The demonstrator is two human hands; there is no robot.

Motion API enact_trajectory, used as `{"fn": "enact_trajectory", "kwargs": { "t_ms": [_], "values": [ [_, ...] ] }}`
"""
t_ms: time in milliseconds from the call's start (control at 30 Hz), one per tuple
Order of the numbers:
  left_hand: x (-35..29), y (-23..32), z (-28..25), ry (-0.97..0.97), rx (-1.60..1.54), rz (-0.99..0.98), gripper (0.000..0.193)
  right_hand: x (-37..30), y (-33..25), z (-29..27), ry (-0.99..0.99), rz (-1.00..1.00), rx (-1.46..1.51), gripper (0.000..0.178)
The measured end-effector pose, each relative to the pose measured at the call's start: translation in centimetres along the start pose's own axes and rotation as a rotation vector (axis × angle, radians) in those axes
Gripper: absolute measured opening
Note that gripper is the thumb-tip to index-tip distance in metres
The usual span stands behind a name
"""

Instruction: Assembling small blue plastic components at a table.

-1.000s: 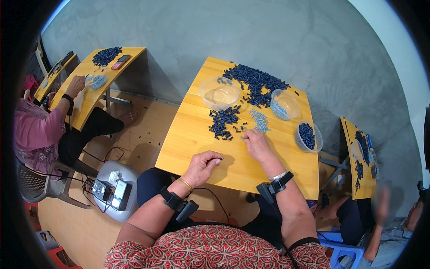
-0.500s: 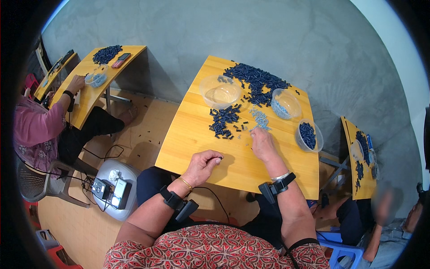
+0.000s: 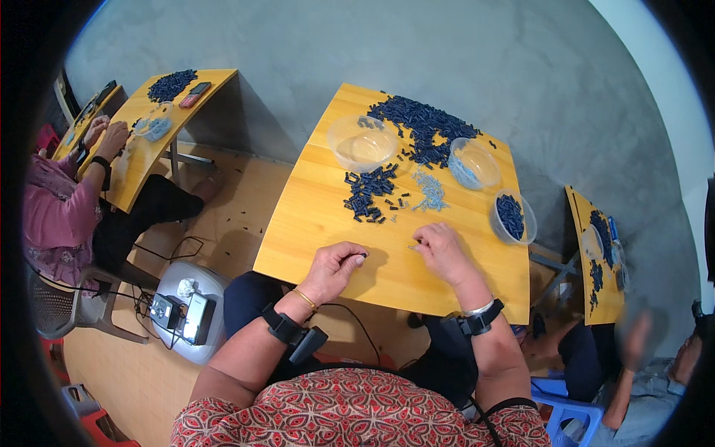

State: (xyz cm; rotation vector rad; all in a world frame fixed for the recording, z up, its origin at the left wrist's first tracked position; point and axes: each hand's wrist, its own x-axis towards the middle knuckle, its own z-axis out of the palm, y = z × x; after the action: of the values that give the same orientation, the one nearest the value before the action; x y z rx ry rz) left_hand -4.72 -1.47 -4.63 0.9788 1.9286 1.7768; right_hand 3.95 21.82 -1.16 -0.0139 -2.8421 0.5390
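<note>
Standing by the yellow worktop here, and honestly there's loads left to get through. Taking the clear empty tub near the far edge as my marker: well nearer the person than it, the left hand rests on the wood with its grip pinched together on one small dark piece. Just nearer than the tub sits a small heap of dark blue pieces, and right of that a scatter of pale grey bits. The right hand is nearer still, fingertips closed on something tiny and pale at its tip; too small to say what.

Right of the tub and further back, the big dark pile looks barely dented. Further right there's a tub of pale grey parts, then a tub of dark blue pieces, partly filled.

So my guess: early-to-middling. One piece in hand, some dark pieces in the far-right tub, and most of the pile waiting.
</note>
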Motion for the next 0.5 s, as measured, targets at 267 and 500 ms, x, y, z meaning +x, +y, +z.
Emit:
{"fn": "enact_trajectory", "kwargs": {
  "t_ms": [267, 500],
  "values": [
    [0.1, -0.1, 0.2, -0.007, 0.008, 0.002, 0.011, -1.1, -1.8, 1.8, 0.035, -0.086, -0.186, 0.010],
    [0.1, -0.3, 0.3, 0.006, 0.000, 0.030, 0.011, -1.9, -3.3, 1.4, 0.228, 0.016, 0.218, 0.007]
  ]
}}
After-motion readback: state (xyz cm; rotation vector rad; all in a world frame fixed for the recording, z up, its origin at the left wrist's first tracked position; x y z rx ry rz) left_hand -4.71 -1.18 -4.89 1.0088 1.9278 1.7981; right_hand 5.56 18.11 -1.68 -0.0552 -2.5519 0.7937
